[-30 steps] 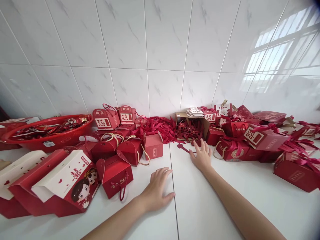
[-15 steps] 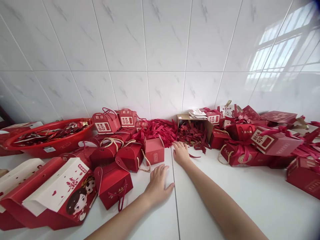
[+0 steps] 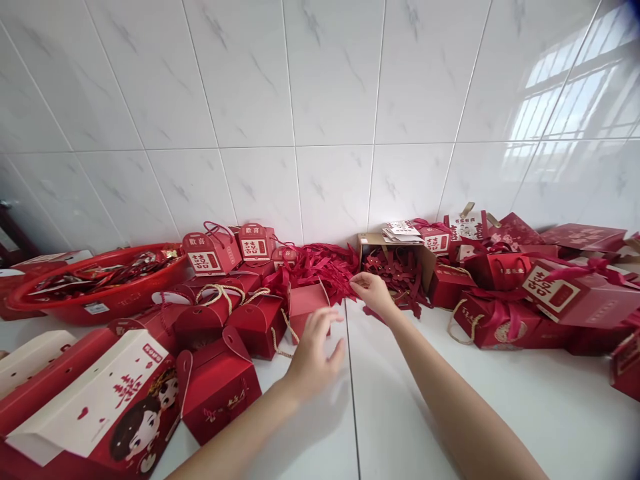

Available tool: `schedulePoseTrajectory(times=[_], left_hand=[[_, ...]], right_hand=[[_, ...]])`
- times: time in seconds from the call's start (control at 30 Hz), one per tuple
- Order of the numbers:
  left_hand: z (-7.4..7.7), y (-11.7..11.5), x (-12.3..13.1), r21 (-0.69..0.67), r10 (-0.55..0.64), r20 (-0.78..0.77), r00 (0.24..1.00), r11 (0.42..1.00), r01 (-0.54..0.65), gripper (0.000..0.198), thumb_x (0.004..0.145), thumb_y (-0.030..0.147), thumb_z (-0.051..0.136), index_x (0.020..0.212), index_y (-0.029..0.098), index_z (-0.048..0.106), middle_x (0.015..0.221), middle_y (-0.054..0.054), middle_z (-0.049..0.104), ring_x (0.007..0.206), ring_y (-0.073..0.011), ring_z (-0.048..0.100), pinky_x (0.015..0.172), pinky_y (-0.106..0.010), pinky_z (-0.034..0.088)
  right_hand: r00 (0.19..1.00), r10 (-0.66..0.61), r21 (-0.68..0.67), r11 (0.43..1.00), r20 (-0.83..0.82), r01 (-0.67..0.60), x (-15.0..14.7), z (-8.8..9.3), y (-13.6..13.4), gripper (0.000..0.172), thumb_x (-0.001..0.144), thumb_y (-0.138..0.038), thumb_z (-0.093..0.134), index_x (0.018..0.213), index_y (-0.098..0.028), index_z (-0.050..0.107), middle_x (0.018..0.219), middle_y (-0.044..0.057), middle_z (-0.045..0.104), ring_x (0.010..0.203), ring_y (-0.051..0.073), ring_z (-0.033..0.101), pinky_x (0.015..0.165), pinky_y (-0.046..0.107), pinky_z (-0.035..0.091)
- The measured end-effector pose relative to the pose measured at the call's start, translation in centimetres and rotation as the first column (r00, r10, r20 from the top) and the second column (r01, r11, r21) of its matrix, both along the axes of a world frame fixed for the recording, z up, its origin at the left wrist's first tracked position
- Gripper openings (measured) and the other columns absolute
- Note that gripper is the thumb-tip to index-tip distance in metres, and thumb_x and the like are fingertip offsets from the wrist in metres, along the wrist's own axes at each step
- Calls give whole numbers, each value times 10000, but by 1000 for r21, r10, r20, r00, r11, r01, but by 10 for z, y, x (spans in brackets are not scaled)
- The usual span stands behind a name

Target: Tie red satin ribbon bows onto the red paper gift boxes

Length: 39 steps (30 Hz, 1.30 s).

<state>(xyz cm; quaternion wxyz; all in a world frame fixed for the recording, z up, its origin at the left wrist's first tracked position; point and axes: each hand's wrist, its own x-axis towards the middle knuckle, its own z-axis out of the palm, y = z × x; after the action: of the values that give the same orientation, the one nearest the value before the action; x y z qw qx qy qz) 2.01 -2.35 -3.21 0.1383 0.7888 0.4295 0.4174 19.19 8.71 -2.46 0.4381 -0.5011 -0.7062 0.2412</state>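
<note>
My left hand (image 3: 315, 350) is raised over the white table, its fingers apart and nothing in them, just in front of a small pink-red box (image 3: 306, 303). At the near edge of a pile of red ribbons (image 3: 327, 263), my right hand (image 3: 373, 293) has thumb and fingertips close together; whether something thin is between them is hidden. Beside it stands an open cardboard box (image 3: 427, 267) filled with dark red strips (image 3: 393, 270). Some strips spill out at its front, partly behind my right hand.
Red gift boxes with rope handles (image 3: 257, 320) and larger printed boxes (image 3: 95, 400) stand on the left. Behind them is a red basin (image 3: 117, 300) of small packets. Ribboned boxes (image 3: 505, 320) crowd the right. A tiled wall (image 3: 333, 180) rises behind.
My left hand has lifted off the table. My right hand has risen slightly, and its fingers have drawn together. The view has shifted a little.
</note>
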Motion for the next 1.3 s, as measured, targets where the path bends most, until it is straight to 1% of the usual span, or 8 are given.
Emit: schedulePoseTrajectory(times=[0.13,0.2,0.3,0.4,0.5,0.7,0.97,1.3], left_hand=[[69,13,1,-58,47,92,995,997,-42,342,819,257,555,1155,230,491,1244,-72,525,1178,-234,478,1000,-393,383],[94,11,-4,-268,-66,115,991,959,95,403,804,318,603,1188,256,495,1288,-57,518,1224,-236,454,1017,-389,369],[113,0,-14,-552,-285,210,935,755,354,397,794,375,628,1145,223,521,1147,-60,603,1093,-213,553,863,-321,470],[119,-10,-20,-655,-335,232,913,640,401,382,770,427,647,1054,192,547,924,-37,622,827,-162,597,576,-209,453],[120,-15,-24,-656,-301,224,927,657,372,345,760,490,636,878,178,551,741,3,551,611,-99,497,427,-159,326],[125,-24,-28,-593,-185,329,926,722,355,341,794,515,586,741,195,482,557,86,278,453,-53,288,423,-174,367],[147,-45,-49,-510,-203,149,968,823,251,248,799,415,610,725,187,543,623,45,504,547,-83,494,485,-174,419],[164,-51,-90,-325,-58,86,995,942,83,225,774,364,625,638,202,551,549,57,512,489,-66,466,463,-148,386]], right_hand=[[954,251,33,968,-162,-249,8,52,-36,201,857,-369,553,935,-184,557,801,-3,595,690,105,558,634,234,464],[786,482,60,864,-386,-501,8,73,-60,180,841,-344,595,923,-191,543,752,-22,546,648,87,519,591,211,434],[639,626,66,735,-447,-675,6,92,-90,116,849,-281,607,885,-188,549,725,-29,533,615,75,533,588,212,452],[664,633,6,725,-398,-689,5,100,-109,122,861,-291,595,905,-187,547,726,-30,540,510,65,544,480,200,444],[746,566,-20,792,-352,-610,6,104,-118,147,845,-309,616,883,-180,555,719,-37,520,435,29,465,378,157,371],[844,485,-178,832,-229,-526,13,112,-131,252,825,-392,629,961,-186,579,628,-55,487,412,16,348,334,124,286],[905,422,-287,861,-59,-420,35,119,-145,381,778,-476,644,607,-164,506,441,-74,386,344,39,385,318,141,328],[929,367,-390,864,56,-318,61,127,-160,308,764,-371,677,605,-165,513,501,-70,371,420,54,460,385,140,386]])
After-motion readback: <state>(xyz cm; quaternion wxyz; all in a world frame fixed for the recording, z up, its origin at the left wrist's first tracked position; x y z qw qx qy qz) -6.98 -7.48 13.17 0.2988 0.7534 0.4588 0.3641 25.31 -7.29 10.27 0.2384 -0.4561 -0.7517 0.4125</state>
